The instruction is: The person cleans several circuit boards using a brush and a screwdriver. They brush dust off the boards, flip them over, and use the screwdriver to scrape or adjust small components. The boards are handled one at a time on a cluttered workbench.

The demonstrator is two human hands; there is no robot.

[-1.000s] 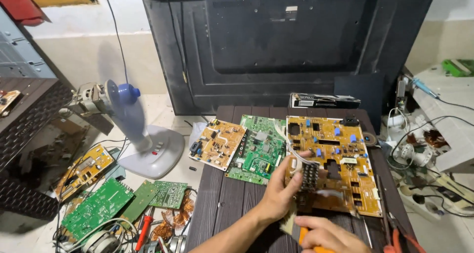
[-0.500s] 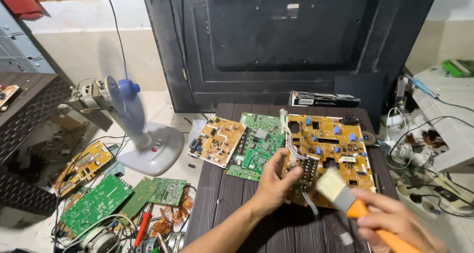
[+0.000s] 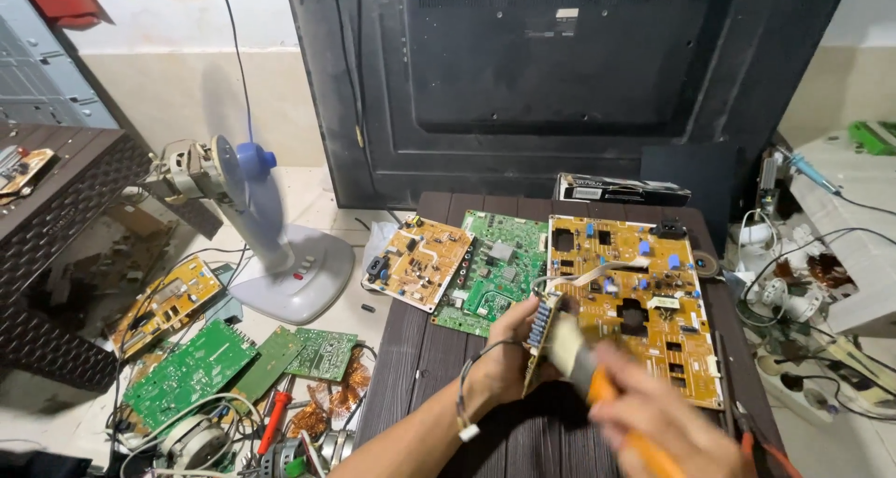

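Note:
My left hand (image 3: 513, 347) grips the near left edge of a large orange circuit board (image 3: 635, 301) and tips that edge up off the dark wooden table (image 3: 420, 366). My right hand (image 3: 658, 422), blurred with motion, holds a paintbrush (image 3: 583, 361) with an orange handle and pale bristles. The bristles sit against the raised corner of the board, right beside my left fingers. A loose wire loops around my left wrist.
A green circuit board (image 3: 490, 273) and a smaller orange one (image 3: 420, 259) lie left on the table. A large black television back (image 3: 560, 77) stands behind. A fan without a guard (image 3: 257, 217), more boards (image 3: 191, 371) and tools litter the floor left; cables and parts lie right.
My right hand swung the brush from the near right in against the board's lifted corner. My left hand keeps its hold on the board edge.

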